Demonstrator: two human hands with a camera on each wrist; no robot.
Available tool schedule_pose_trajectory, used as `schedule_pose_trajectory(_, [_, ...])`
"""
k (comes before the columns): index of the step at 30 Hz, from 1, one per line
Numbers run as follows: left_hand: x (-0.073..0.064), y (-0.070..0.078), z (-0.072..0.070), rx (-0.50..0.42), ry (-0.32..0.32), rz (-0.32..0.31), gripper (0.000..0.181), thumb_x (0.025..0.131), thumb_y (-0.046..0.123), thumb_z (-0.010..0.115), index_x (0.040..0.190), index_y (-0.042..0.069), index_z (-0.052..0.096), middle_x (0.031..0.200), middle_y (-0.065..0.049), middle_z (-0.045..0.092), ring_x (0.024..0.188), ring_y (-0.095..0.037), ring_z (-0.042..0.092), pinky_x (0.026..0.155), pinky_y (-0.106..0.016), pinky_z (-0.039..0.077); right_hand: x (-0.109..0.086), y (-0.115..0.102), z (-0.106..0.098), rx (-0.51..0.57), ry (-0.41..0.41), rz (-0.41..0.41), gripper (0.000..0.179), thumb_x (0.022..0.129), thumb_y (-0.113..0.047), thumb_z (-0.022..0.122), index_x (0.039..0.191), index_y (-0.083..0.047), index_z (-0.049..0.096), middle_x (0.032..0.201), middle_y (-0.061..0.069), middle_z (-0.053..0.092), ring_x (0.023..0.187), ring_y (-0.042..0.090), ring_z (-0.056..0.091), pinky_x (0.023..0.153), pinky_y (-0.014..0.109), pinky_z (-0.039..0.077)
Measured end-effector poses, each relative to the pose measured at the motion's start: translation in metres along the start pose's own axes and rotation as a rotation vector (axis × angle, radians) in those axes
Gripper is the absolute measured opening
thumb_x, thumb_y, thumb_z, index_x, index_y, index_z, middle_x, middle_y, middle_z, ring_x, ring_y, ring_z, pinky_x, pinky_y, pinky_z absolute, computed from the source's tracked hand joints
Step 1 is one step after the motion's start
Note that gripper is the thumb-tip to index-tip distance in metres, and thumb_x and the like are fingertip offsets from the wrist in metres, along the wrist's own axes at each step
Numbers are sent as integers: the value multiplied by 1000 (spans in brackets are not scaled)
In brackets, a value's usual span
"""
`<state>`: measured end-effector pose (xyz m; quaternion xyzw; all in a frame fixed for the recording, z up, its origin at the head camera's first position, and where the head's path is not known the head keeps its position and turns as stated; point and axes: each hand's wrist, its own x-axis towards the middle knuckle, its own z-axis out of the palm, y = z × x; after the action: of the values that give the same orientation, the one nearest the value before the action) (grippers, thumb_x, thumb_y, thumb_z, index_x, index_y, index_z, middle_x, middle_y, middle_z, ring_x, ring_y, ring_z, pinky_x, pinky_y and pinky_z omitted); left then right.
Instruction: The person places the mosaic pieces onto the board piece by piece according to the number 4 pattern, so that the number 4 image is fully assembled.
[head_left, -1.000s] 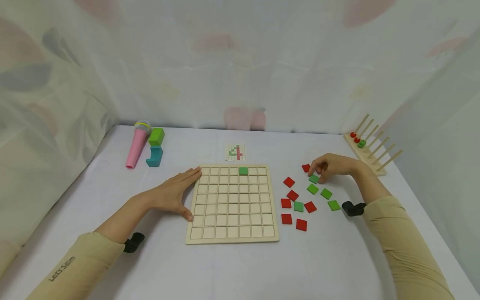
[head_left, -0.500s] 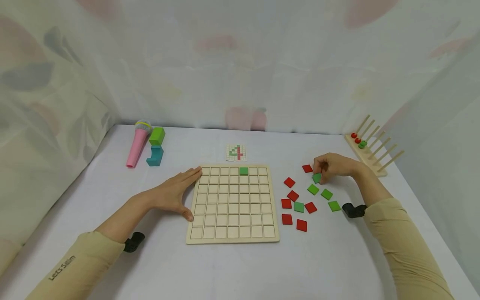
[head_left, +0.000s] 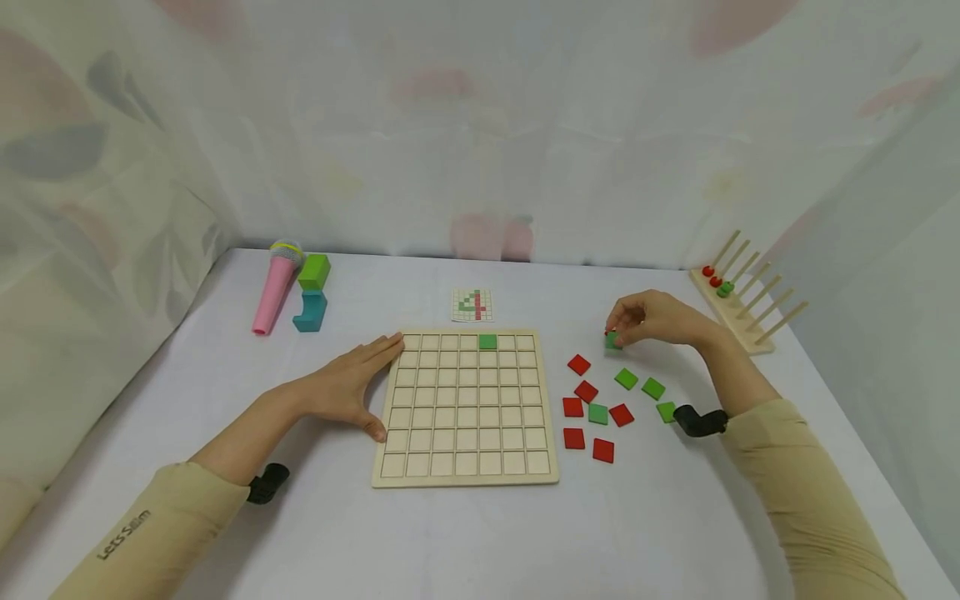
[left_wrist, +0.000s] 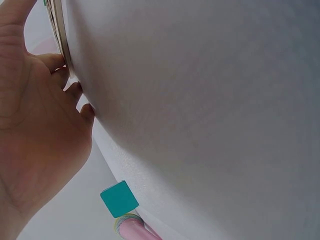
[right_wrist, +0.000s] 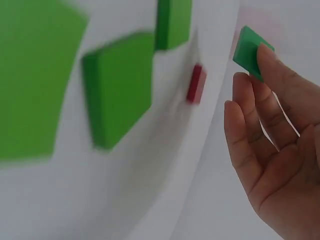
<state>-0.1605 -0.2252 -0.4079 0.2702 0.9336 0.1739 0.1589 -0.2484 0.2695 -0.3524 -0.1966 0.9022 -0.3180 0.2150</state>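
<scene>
In the head view my left hand [head_left: 339, 390] rests with spread fingers along the left edge of a wooden grid board [head_left: 466, 417]. One green square tile [head_left: 487, 342] lies in a cell of the board's top row. Right of the board my right hand [head_left: 662, 318] pinches another green square tile [right_wrist: 248, 52] between thumb and fingers, held up off the table in the right wrist view. Below that hand, several loose red tiles [head_left: 573, 438] and green tiles [head_left: 626, 378] are scattered on the table. A red tile behind the held one is mostly hidden.
A small pattern card [head_left: 472, 306] with a green and red figure lies behind the board. Back left are a pink toy microphone [head_left: 274, 292], a light green block [head_left: 313, 272] and a teal block [head_left: 310, 312]. A pegged wooden rack [head_left: 731, 310] with red and green beads stands back right.
My right hand has picked up a green tile from the table and moved it slightly left and away from me. The left hand and the board stay in place.
</scene>
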Motion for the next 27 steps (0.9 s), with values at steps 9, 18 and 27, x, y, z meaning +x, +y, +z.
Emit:
schedule_pose_trajectory(9, [1, 0, 0, -4, -4, -3, 144, 52, 71, 84, 158, 3, 14, 169, -13, 8, 155, -41, 11, 124, -61, 17, 21, -30, 19, -4, 98, -104, 17, 87, -21, 75, 103, -13, 73, 91, 8, 69, 85, 18, 60, 72, 28, 50])
schedule_pose_trajectory(18, [1, -3, 1, -5, -1, 7, 144, 52, 72, 83, 158, 3, 15, 169, -12, 8, 155, -40, 11, 124, -61, 18, 46, -60, 45, 20, 74, -171, 16, 88, -20, 75, 103, -15, 73, 96, 7, 70, 88, 18, 62, 79, 29, 50])
schedule_pose_trajectory(27, [0, -1, 1, -2, -1, 6, 143, 52, 71, 84, 158, 2, 15, 169, -13, 8, 155, -40, 11, 124, -60, 18, 73, -85, 64, 24, 30, -222, 13, 88, -17, 73, 101, -14, 73, 89, 5, 67, 85, 18, 66, 75, 29, 51])
